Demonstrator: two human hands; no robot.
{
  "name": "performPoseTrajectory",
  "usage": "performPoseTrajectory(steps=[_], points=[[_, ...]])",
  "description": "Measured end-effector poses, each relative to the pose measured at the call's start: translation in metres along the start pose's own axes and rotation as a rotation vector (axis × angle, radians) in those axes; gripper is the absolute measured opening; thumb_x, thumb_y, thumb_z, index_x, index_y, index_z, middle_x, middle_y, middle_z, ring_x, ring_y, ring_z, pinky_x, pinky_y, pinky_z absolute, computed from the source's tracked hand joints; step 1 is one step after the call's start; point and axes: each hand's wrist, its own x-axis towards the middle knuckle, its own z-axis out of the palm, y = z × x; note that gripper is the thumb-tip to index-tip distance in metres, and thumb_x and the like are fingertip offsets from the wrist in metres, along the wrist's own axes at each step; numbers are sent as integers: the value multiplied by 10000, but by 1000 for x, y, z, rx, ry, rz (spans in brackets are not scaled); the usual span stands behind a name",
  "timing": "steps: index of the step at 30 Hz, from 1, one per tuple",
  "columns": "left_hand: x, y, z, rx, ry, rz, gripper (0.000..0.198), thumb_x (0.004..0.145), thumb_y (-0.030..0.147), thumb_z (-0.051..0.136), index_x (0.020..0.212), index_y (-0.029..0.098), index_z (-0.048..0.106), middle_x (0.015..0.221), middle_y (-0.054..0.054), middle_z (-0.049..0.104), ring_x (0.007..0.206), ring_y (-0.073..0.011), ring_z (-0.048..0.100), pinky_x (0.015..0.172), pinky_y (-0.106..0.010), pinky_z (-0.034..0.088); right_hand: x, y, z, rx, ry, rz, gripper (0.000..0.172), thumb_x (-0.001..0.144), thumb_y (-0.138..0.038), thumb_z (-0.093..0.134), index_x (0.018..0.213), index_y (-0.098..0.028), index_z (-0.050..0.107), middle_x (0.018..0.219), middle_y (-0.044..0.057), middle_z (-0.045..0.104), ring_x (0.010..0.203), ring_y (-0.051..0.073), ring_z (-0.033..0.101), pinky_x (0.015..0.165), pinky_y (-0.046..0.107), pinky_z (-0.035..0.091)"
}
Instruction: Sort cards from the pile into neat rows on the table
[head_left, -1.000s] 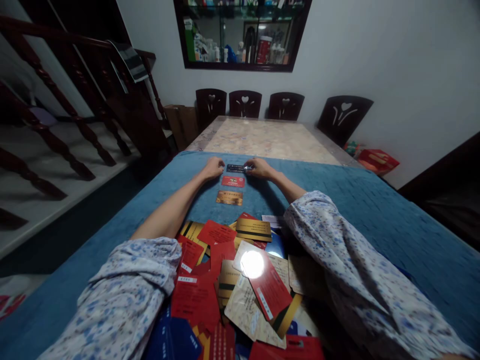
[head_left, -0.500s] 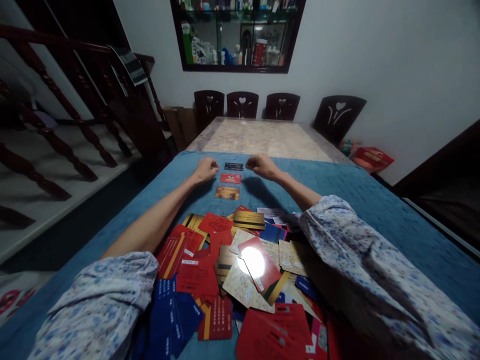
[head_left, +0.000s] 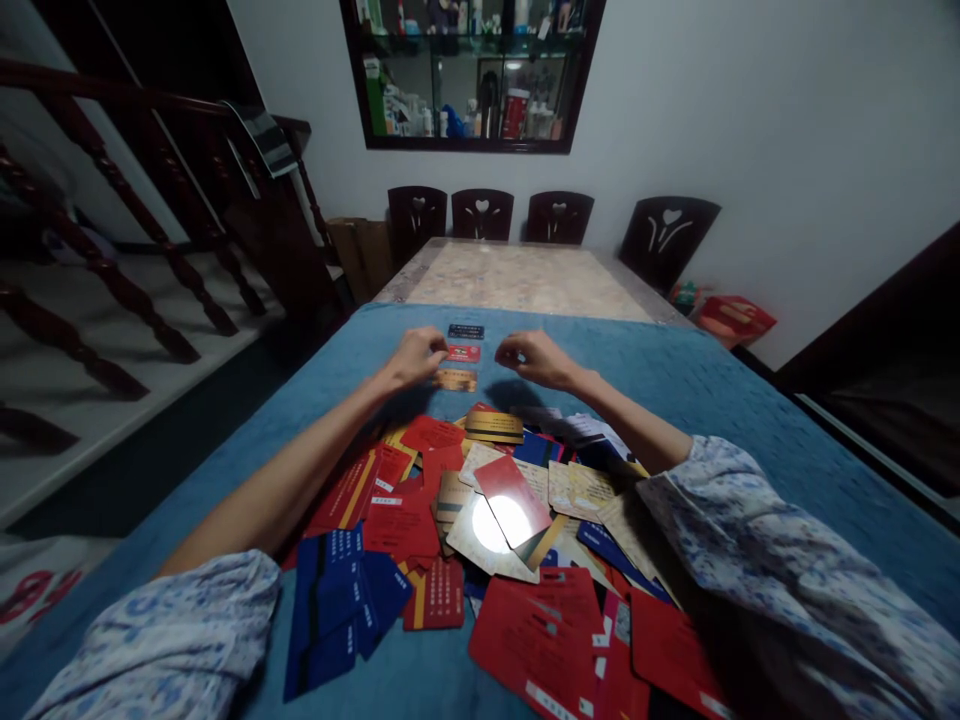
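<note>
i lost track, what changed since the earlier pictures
The left hand and right hand have drawn back from the black card toward the card pile; the left is now at the left edge of the red card, the right apart from both cards. They and the gold card stay lined up.

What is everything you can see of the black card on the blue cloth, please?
The black card is a thin, dark rectangle, seemingly plastic, with pale print too small to read. It lies flat on the blue cloth, long edges crosswise, the farthest of three in a column, just beyond a red card. Only the cloth visibly touches it.
</note>
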Motion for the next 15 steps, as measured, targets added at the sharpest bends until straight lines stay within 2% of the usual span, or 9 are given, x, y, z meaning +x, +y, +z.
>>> performPoseTrajectory(steps=[7, 12, 15], points=[[-29, 33, -1, -65, -89, 117, 159, 806, 103, 590, 760, 142, 737, 819, -52, 732, 752, -160, 649, 773, -286, 514, -30, -30, -8, -72, -132, 28, 238, 802, -50, 571, 876, -151, 774, 897, 88, 736, 798, 165, 634, 724, 255, 429], [-44, 47, 9, -108, -185, 220, 229, 849, 72, 555, 845, 170, 761, 908, -52, 759, 848, -176, 688, 829, -302, 528, -43, -46, -12, -79, -226, 14, 187, 908, -208, 616, 996, -164, 775, 980, 107, 733, 868, 193, 647, 774, 291, 448], [-49, 54, 12, -72, -235, 257, 194, 868, 115, 585, 873, 173, 770, 966, -68, 764, 922, -196, 695, 874, -310, 529, -48, -51, -13, -64, -279, 5, 251, 932, -333, 638, 1070, -167, 767, 1026, 117, 730, 914, 214, 655, 807, 315, 461]])
